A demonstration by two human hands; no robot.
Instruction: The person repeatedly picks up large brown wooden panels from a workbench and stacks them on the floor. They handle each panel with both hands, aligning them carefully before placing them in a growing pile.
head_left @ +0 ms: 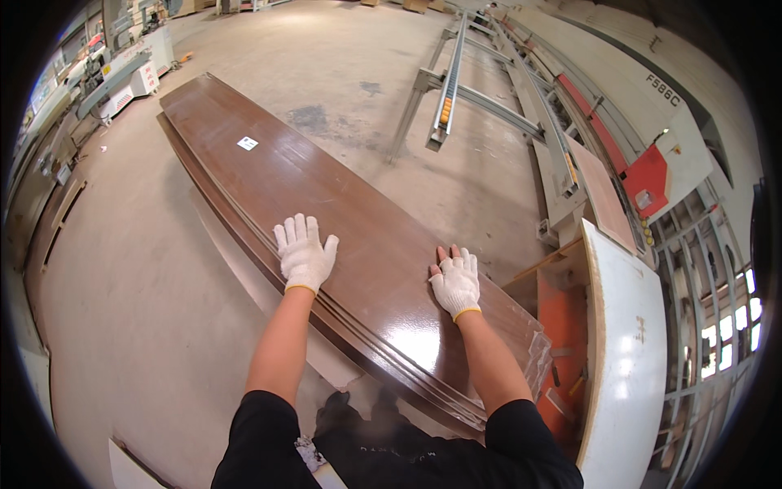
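Observation:
A stack of long, glossy brown panels (358, 236) runs slantwise from the far left to the near right, several boards deep along its near edge. Flat on the top panel, close to its left edge, lies my left hand (306, 257) in a white knit glove, fingers spread. My right hand (456, 284) rests near the panel's right edge, also gloved, its fingers apart and some fingertips bare. Neither hand grips anything. Toward the far end a small white label (247, 143) sticks to the top surface. Clear plastic film (533, 354) shows at the near right corner.
To my right stands a white-faced board (623, 350) beside an orange surface (562, 367). A metal roller conveyor frame (456, 90) and a large machine with a red part (649, 181) extend beyond. Another machine (134, 77) is at the far left. Concrete floor (114, 269) surrounds the stack.

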